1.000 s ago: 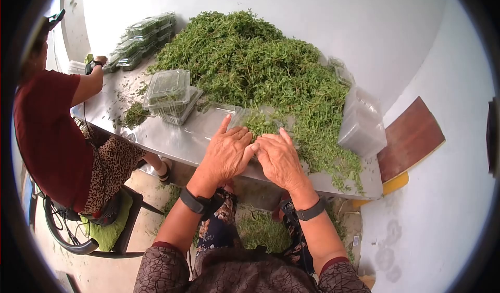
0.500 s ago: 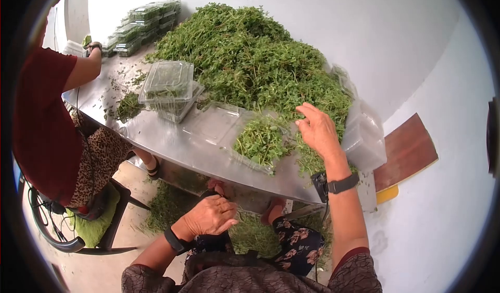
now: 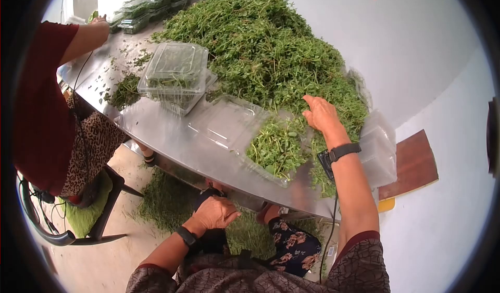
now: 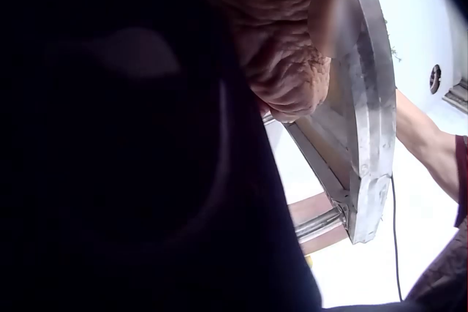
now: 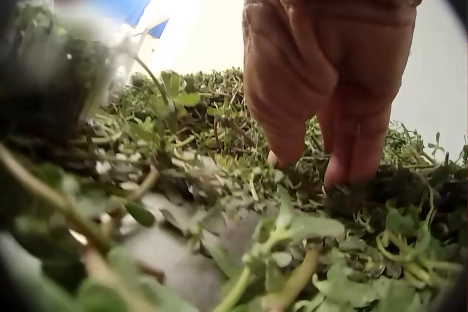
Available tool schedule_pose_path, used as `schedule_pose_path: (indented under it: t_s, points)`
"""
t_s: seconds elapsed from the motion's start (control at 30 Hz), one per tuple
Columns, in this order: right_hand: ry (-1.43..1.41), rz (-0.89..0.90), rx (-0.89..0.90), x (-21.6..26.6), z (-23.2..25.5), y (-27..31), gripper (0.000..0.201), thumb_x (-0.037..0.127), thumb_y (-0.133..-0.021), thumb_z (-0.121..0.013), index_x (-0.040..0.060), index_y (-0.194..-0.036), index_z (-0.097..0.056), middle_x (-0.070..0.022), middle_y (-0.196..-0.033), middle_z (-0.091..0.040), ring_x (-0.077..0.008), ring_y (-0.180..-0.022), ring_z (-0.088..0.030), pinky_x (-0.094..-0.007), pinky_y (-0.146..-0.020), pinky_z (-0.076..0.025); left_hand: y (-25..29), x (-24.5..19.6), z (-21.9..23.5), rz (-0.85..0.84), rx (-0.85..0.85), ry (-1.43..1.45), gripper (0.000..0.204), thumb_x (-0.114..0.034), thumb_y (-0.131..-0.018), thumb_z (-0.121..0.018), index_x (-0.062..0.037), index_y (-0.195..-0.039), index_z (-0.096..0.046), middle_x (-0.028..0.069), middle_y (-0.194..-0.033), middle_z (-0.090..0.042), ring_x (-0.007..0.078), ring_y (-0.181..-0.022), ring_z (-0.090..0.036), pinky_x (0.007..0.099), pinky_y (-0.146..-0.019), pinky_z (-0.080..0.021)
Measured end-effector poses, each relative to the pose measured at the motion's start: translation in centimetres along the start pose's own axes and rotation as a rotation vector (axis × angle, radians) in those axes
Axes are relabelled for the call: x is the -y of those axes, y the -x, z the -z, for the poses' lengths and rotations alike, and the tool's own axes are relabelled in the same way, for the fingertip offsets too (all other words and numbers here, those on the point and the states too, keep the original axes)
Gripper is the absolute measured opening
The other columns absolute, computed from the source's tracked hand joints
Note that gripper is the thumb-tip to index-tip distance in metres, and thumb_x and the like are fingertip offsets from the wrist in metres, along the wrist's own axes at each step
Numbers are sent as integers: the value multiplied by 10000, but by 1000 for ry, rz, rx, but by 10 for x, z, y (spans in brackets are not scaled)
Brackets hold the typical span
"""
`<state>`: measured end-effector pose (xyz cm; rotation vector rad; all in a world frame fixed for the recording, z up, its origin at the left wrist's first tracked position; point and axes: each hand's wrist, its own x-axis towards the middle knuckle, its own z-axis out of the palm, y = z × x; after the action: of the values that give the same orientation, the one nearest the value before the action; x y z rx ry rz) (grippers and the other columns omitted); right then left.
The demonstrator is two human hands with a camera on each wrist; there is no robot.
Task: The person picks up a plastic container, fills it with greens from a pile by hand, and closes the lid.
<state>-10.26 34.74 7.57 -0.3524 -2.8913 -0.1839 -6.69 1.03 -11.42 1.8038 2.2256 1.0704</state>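
Open clamshell [image 3: 265, 173] full of loose greens [image 3: 275, 148] sits on the bench [image 3: 172, 142], lid [image 3: 227, 120] laid out left of it. I've got the right hand [image 3: 322, 116] just right of the clamshell, fingertips down at the greens, narrow gap thumb to fingers. Left hand [image 3: 214, 212] hangs nearer me than the clamshell, loosely curled. Big heap [image 3: 255, 48] behind the clamshell; closed boxes [image 3: 174, 74] left; nested containers [image 3: 379, 149] right.

White wall [image 3: 437, 58], shiny metal table [image 3: 166, 131], pale floor [image 3: 104, 261], black chair [image 3: 107, 204] with green cushion [image 3: 89, 212].
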Motion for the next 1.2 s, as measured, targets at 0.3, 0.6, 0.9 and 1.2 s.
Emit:
schedule_pose_path:
  t_s: [0.3,0.6,0.9,1.2]
  points:
    - [14,-18,-130,-5,4,-1,51,39,-728,-583,-3,-738,-611,-200,-722,-610,-387,-735,-611,-467,-688,-492,-1,3,-5,19,-22,6,264,-259,-814,-614,-69,-634,-579,87,-623,-550,299,-632,-584,399,-592,-484]
    - [-920,-242,-111,16,86,26,144,33,-861,-550,-53,-953,-620,-33,-698,-601,-90,-543,-580,-206,-466,-497,-5,-2,-5,26,-47,45,235,-257,-812,-610,-74,-665,-605,94,-636,-557,299,-639,-586,403,-589,-482]
    - [-1024,-107,-97,78,107,52,152,43,-857,-570,-56,-960,-623,-31,-720,-602,-86,-587,-583,-226,-513,-508,0,0,-7,46,-12,26,230,-249,-804,-606,-67,-667,-575,99,-665,-578,307,-668,-594,412,-625,-489]
    - [-383,345,-260,104,71,52,87,20,-759,-587,8,-843,-607,-161,-809,-581,-363,-734,-590,-418,-654,-491,2,1,-4,36,-34,17,229,-245,-813,-602,-70,-669,-570,110,-653,-574,316,-664,-593,414,-622,-488]
